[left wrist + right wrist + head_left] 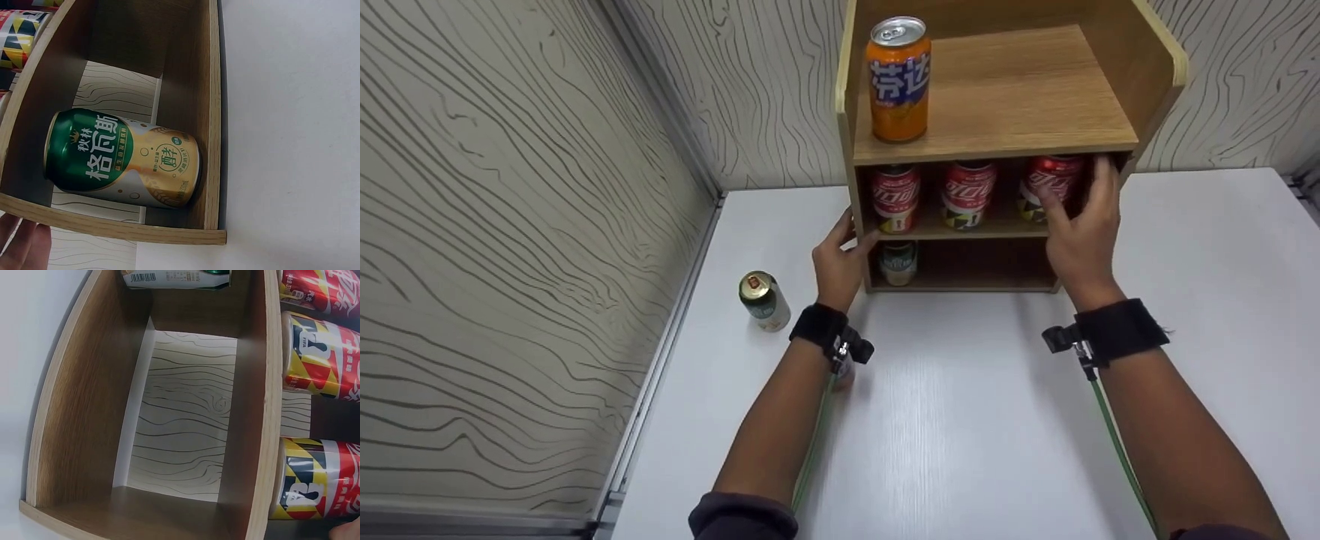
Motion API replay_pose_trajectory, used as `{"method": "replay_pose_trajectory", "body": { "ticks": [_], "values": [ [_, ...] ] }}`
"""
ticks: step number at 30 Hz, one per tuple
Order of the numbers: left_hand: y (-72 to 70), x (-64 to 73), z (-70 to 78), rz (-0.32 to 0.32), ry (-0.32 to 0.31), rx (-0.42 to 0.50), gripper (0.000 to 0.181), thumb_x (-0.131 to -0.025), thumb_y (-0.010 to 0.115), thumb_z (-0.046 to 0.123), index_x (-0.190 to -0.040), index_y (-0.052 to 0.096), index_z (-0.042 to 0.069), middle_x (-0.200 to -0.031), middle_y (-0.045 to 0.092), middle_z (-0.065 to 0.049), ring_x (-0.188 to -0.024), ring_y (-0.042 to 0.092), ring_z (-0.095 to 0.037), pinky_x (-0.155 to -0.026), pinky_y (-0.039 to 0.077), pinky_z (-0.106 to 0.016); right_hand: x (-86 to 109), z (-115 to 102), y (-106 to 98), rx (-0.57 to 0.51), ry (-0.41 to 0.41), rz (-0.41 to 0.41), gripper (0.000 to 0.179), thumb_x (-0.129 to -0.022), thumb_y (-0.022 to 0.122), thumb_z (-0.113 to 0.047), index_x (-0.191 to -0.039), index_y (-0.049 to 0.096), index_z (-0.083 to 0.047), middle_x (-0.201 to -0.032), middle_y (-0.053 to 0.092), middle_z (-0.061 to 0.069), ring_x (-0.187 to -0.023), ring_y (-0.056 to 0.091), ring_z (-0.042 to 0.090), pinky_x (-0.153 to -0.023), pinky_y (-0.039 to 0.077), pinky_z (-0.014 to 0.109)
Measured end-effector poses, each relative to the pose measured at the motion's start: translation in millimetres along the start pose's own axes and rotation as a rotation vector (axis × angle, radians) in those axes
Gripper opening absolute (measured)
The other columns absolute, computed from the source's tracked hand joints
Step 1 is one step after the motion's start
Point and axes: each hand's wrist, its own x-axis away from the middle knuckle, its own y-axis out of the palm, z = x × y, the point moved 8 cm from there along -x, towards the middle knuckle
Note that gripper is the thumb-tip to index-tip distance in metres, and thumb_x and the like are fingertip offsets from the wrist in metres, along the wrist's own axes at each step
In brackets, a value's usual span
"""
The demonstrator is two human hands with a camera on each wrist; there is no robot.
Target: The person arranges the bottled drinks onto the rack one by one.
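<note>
A wooden shelf unit (1012, 90) stands on the white table. My right hand (1086, 244) grips a red cola can (1044, 187) at the right end of the middle level, thumb on its left side and fingers reaching round its right. Two more red cola cans, the left one (895, 196) and the middle one (968, 193), stand beside it. With its thumb at the front edge and its fingers along the outside, my left hand (838, 262) holds the unit's left side panel. Inside the bottom level, at the left, is a green-and-gold can (118, 157).
An orange soda can (898, 86) stands at the left of the top level. On the table left of the unit is another green-and-gold can (765, 301). A further can (844, 373) is mostly hidden behind my left wrist. Patterned wall panels (510, 225) rise at the left and back.
</note>
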Motion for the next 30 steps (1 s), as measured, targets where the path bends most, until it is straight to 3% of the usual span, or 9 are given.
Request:
{"method": "replay_pose_trajectory", "body": {
  "ticks": [4, 10, 17, 22, 30],
  "values": [
    [-0.6, 0.2, -0.6, 0.001, -0.007, -0.020, 0.060, -0.088, 0.073, 0.031, -0.142, 0.052, 0.013, -0.119, 0.067, -0.004, -0.103, 0.063, -0.010, -0.081, 0.053, -0.022, 4.1, 0.7, -3.8, -0.007, 0.021, -0.013, 0.071, -0.094, 0.067, -0.020, -0.149, 0.029, 0.002, -0.152, 0.029, 0.014, -0.140, 0.023, 0.010, -0.114, 0.016, 0.023],
    [2.2, 1.1, -3.7, -0.015, -0.030, 0.035, 0.061, -0.089, 0.073, 0.028, -0.143, 0.050, 0.010, -0.122, 0.066, -0.006, -0.106, 0.062, -0.012, -0.081, 0.053, -0.022, 7.5, -1.3, -11.3, -0.074, 0.018, 0.003, 0.065, -0.093, 0.067, -0.009, -0.147, 0.032, 0.005, -0.149, 0.033, 0.013, -0.140, 0.027, 0.013, -0.115, 0.021, 0.028],
    [0.3, 0.5, -1.3, -0.002, -0.016, 0.035, 0.060, -0.088, 0.074, 0.028, -0.141, 0.052, 0.011, -0.119, 0.067, -0.006, -0.104, 0.063, -0.013, -0.080, 0.054, -0.022, 13.2, -25.1, -23.5, -0.161, -0.014, 0.056, 0.056, -0.090, 0.064, 0.007, -0.140, 0.039, 0.007, -0.143, 0.042, 0.016, -0.138, 0.035, 0.018, -0.114, 0.026, 0.033],
    [0.0, 0.3, -0.8, -0.001, -0.022, 0.045, 0.060, -0.088, 0.074, 0.029, -0.141, 0.053, 0.010, -0.119, 0.067, -0.007, -0.103, 0.064, -0.016, -0.080, 0.055, -0.024, 21.8, -38.5, -32.0, -0.167, -0.042, 0.080, 0.052, -0.090, 0.063, 0.008, -0.138, 0.043, 0.008, -0.140, 0.044, 0.020, -0.136, 0.038, 0.020, -0.113, 0.027, 0.035],
    [0.3, 0.5, -2.5, 0.000, -0.031, 0.046, 0.060, -0.088, 0.074, 0.028, -0.141, 0.052, 0.009, -0.120, 0.067, -0.008, -0.103, 0.063, -0.015, -0.080, 0.054, -0.023, 26.8, -39.3, -45.1, -0.162, -0.065, 0.141, 0.045, -0.089, 0.061, 0.012, -0.132, 0.047, 0.011, -0.134, 0.048, 0.020, -0.133, 0.042, 0.023, -0.113, 0.028, 0.036]
  ]
}}
